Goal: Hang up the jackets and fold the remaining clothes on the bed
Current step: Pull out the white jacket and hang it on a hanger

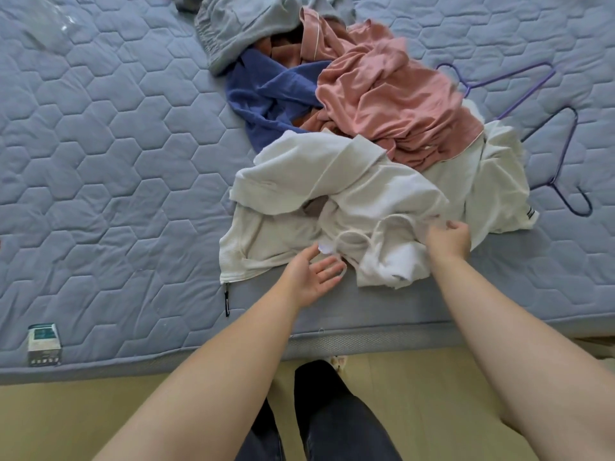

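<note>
A pile of clothes lies on the blue quilted bed [100,161]. Nearest me is a crumpled cream-white jacket [332,181] with drawstrings and a zipper pull at its lower left hem. Behind it lie a pink garment [392,91], a dark blue garment [266,94] and a grey garment [239,24]. My right hand [447,237] pinches a fold of the cream-white jacket at its right side. My left hand [314,276] is palm up with relaxed fingers at the jacket's near edge, holding nothing.
Two purple hangers [562,134] lie on the bed to the right of the pile, partly under the clothes. A small box [45,344] sits near the bed's front left edge. Clear plastic [50,24] lies at the far left. My legs stand on the wooden floor [100,420].
</note>
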